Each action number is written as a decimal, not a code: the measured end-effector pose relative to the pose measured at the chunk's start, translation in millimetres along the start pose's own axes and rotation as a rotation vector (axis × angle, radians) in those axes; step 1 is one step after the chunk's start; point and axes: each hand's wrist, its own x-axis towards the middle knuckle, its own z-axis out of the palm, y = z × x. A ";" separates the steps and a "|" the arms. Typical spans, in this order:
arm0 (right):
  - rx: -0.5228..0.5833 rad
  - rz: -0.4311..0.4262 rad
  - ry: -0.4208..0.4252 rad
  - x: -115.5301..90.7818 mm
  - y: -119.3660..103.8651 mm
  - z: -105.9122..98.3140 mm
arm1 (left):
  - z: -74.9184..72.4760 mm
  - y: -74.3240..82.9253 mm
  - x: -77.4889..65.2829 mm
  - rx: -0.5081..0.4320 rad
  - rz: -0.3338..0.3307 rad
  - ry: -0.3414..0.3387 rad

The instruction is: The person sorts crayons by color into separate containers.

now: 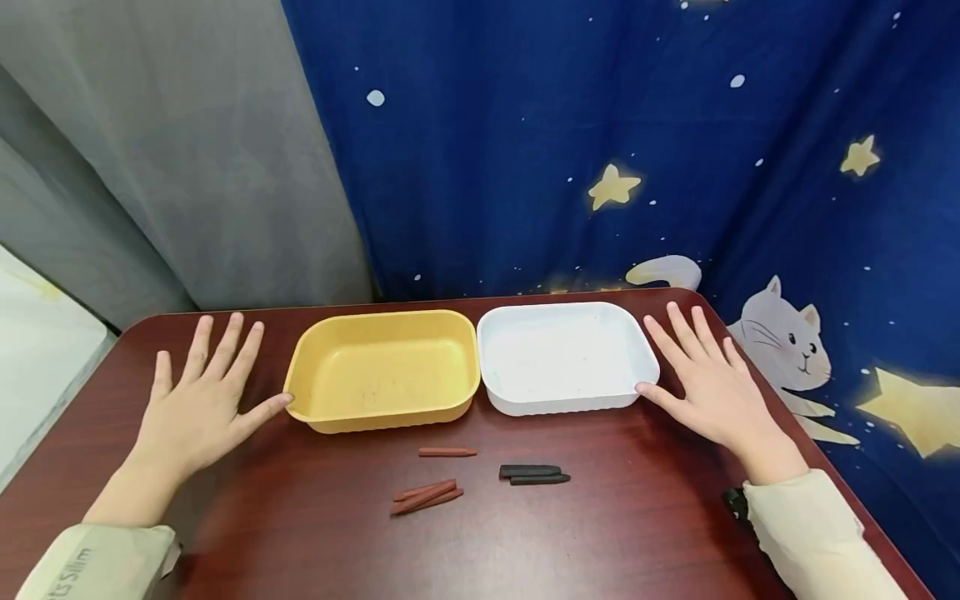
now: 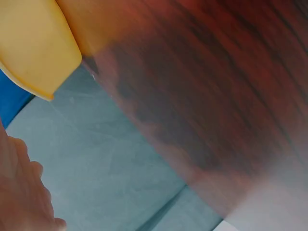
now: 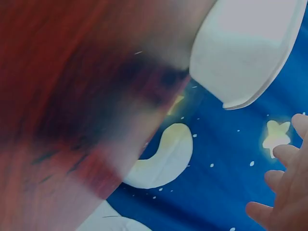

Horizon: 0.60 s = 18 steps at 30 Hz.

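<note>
Yellow rounded-rectangular plastic tray and white rounded-rectangular plastic tray, side by side toward the table's far edge, probably leaving near space for slender reddish-brown sticks and black sticks. My left grip and right grip, fingers spread, hold nothing.

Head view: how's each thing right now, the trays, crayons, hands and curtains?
Yellow tray: upright, uncovered
White tray: upright, uncovered
Lone red-brown crayon: lying by itself
Three red-brown crayons: heaped together
Two black crayons: lying side by side
Left hand: fingers spread
Right hand: fingers spread
Grey curtain: hanging
Blue star-print curtain: hanging
</note>
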 end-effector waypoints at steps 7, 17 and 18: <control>0.017 -0.012 0.018 7.7 -12.0 -2.3 | 4.5 11.1 7.4 -0.048 0.018 0.003; 0.051 -0.038 0.030 19.6 -37.4 -1.0 | 8.0 27.8 17.1 -0.127 0.030 -0.041; 0.061 -0.043 0.033 20.3 -40.0 -1.5 | 8.2 28.6 17.8 -0.132 0.033 -0.047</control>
